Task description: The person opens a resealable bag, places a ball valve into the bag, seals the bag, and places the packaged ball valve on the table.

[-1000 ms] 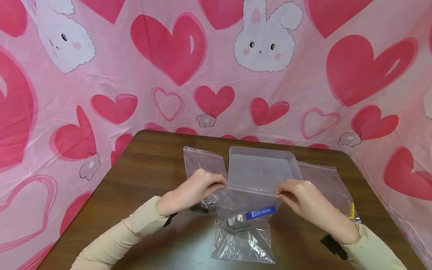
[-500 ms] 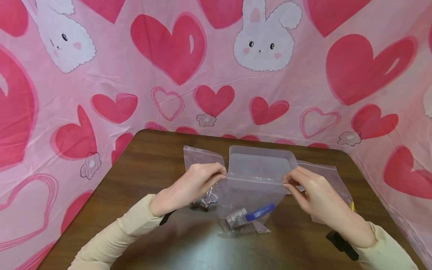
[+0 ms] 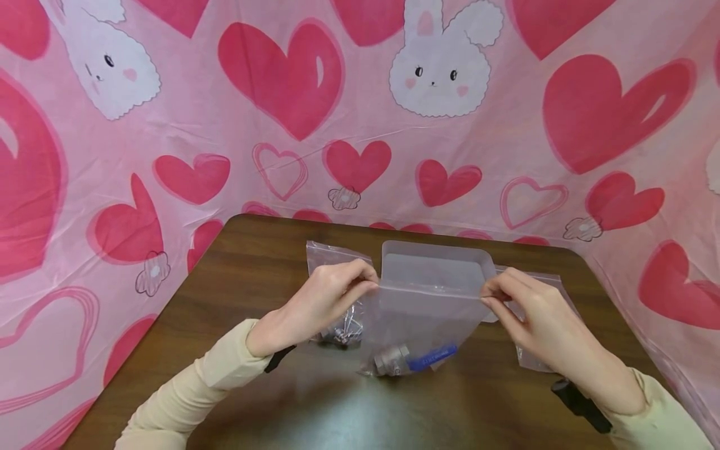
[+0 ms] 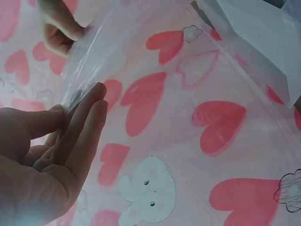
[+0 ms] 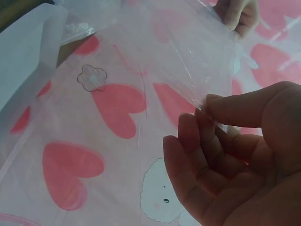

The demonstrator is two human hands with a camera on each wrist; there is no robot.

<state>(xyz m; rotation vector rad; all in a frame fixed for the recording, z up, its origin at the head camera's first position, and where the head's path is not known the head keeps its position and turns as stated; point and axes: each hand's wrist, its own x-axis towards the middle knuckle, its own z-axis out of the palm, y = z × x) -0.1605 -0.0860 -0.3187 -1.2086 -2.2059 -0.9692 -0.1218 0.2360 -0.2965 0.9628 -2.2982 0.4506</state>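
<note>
A clear zip bag (image 3: 430, 319) hangs stretched between my two hands, its top edge level. Inside, near its bottom, lies a metal ball valve (image 3: 392, 360) with a blue lever handle (image 3: 432, 357). My left hand (image 3: 332, 294) pinches the bag's left top corner between thumb and fingers. At the opposite top corner, my right hand (image 3: 537, 312) pinches the plastic the same way. In the left wrist view the bag's film (image 4: 101, 44) runs from my left fingertips up to the other hand; the right wrist view shows the thumb pressing the corner (image 5: 207, 109).
Behind the held bag stands a translucent plastic box (image 3: 435, 255). To its left lies another zip bag (image 3: 337, 253) with small metal parts (image 3: 344, 332) in it. A further zip bag (image 3: 529, 359) lies at the right, partly behind my right hand. A heart-patterned cloth (image 3: 360, 112) surrounds the wooden table (image 3: 270, 250).
Both hands have risen and the right has moved outward, pulling the bag's top taut. The bag's bottom, flat on the table before, has lifted and swung away, with the valve sliding lower inside.
</note>
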